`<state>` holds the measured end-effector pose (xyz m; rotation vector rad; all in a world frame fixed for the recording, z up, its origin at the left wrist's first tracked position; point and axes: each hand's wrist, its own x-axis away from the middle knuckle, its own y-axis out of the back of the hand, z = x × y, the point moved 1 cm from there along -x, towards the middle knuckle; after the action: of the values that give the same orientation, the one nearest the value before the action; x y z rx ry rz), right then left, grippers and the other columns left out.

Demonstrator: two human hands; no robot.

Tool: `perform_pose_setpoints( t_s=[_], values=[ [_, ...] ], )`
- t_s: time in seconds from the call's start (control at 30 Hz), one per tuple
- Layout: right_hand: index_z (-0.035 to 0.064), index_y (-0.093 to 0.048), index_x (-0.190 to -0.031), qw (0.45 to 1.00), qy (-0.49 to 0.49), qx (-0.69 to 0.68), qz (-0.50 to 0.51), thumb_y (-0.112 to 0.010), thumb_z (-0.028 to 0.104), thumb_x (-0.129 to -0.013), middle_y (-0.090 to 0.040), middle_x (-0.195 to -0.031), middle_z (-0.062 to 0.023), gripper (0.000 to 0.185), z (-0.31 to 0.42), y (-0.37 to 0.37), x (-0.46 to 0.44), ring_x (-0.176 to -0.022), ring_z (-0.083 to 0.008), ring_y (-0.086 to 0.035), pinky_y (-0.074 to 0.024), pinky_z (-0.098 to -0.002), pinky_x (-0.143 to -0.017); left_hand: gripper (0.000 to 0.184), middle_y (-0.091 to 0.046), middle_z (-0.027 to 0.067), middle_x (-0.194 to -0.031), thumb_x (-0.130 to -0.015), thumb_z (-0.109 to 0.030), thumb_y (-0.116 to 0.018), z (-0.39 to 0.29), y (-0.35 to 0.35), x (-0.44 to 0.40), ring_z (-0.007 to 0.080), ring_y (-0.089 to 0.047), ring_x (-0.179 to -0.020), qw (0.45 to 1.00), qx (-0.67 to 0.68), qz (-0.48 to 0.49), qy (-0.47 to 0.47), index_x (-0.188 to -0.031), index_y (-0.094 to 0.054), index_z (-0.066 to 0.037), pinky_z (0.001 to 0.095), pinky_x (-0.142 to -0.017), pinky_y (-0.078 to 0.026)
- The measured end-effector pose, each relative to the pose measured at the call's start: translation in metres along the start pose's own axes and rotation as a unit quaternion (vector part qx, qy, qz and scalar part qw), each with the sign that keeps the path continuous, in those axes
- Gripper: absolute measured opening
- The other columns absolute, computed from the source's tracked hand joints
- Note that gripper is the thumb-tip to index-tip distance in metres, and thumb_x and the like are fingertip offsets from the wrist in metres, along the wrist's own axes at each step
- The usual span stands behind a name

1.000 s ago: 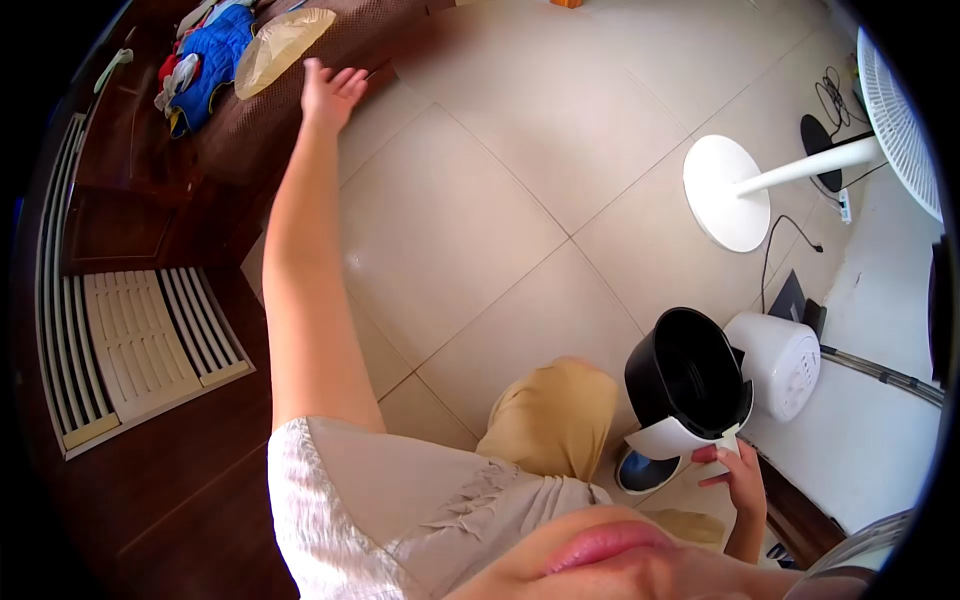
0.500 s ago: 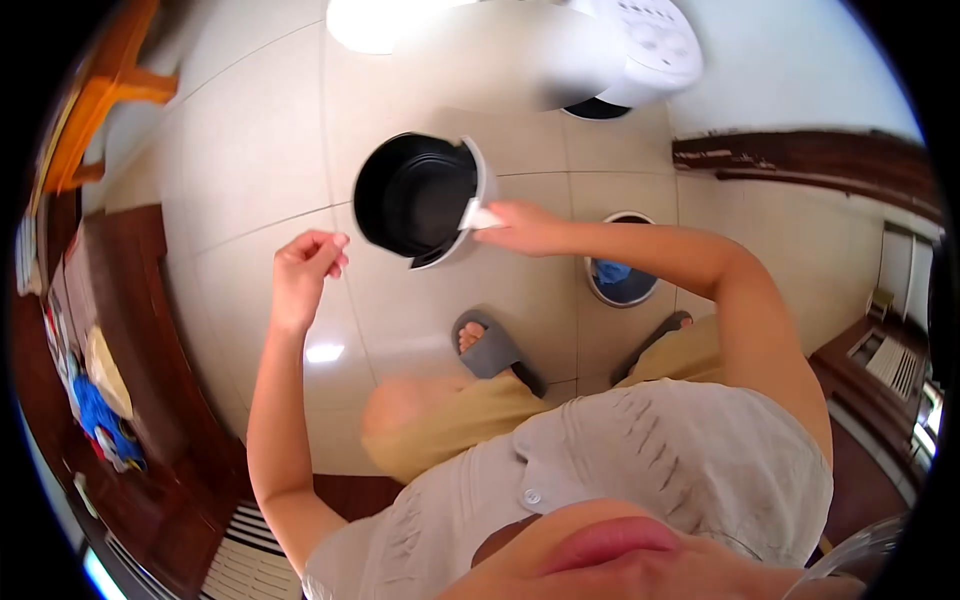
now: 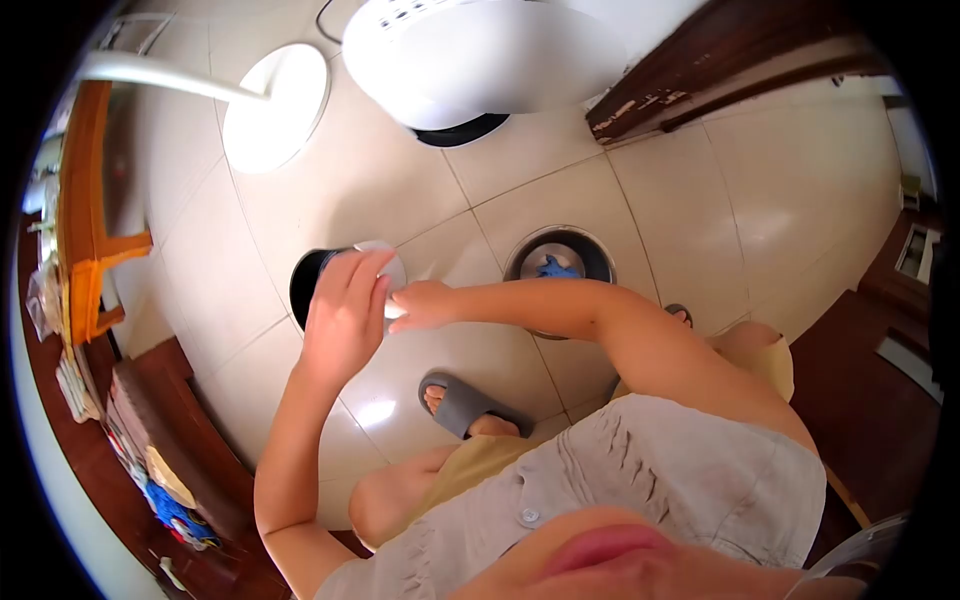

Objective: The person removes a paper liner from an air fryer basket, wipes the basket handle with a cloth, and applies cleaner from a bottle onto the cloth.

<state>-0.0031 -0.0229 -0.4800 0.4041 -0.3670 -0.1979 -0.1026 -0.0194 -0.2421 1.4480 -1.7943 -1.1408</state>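
My right hand (image 3: 425, 304) is closed around the white handle (image 3: 393, 308) of an air fryer basket, which has a black inside and a white outer wall. The air fryer basket (image 3: 306, 283) is held above the floor, tilted with its opening toward the left. My left hand (image 3: 347, 312) is in front of it with the fingers stretched out, covering much of the basket. Whether those fingers touch the rim, I cannot tell. Below my right forearm stands a round metal bin (image 3: 520, 258) with a crumpled blue item (image 3: 555, 267) inside.
A white appliance (image 3: 400, 60) with a black base is at the top, partly blurred. Left of it stands a round white base (image 3: 270, 125) with a pole. An orange wooden stool (image 3: 92, 230) is at the left, dark wooden furniture (image 3: 185, 430) below it. Tiled floor (image 3: 450, 240) lies between.
The air fryer basket has moved left and closer to me, tipping over. My left hand has swung right and uncurled in front of it. The view has turned, showing more on the left.
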Motion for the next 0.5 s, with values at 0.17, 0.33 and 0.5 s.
perform_pose_setpoints(
  t_s=[0.17,0.33,0.5],
  values=[
    [0.0027,-0.067,-0.103,0.996,0.06,0.049,-0.036,-0.068,0.036,-0.086,-0.072,-0.096,-0.0202,0.038,-0.033,0.063,0.041,-0.089,-0.0405,-0.07,-0.0551,-0.0492,-0.078,0.065,-0.045,0.0207,-0.152,-0.088,-0.012,-0.076,-0.011,-0.019,-0.11,0.0415,-0.047,-0.137,0.972,-0.227,0.005,-0.059,-0.146,-0.048,-0.003,0.0493,-0.11,-0.041],
    [0.0089,-0.066,-0.109,0.962,-0.088,0.015,-0.258,-0.061,0.02,-0.085,-0.07,-0.101,-0.0163,0.026,-0.115,0.186,0.105,-0.097,-0.0361,-0.068,-0.0534,-0.0489,-0.084,0.078,-0.05,0.0193,-0.148,-0.085,-0.025,-0.08,0.018,-0.059,-0.181,0.0387,-0.048,-0.137,0.95,-0.301,-0.066,-0.055,-0.15,-0.043,-0.003,0.0495,-0.111,-0.041],
    [-0.0013,-0.049,-0.129,0.836,-0.139,0.028,-0.53,-0.062,0.017,-0.089,-0.059,-0.123,-0.0273,0.046,-0.191,0.272,0.08,-0.109,-0.045,-0.062,-0.0506,-0.051,-0.097,0.076,-0.058,0.019,-0.138,-0.081,-0.029,-0.084,0.021,-0.081,-0.19,0.0365,-0.058,-0.127,0.93,-0.342,-0.121,-0.059,-0.143,-0.05,-0.002,0.0451,-0.103,-0.049]
  ],
)
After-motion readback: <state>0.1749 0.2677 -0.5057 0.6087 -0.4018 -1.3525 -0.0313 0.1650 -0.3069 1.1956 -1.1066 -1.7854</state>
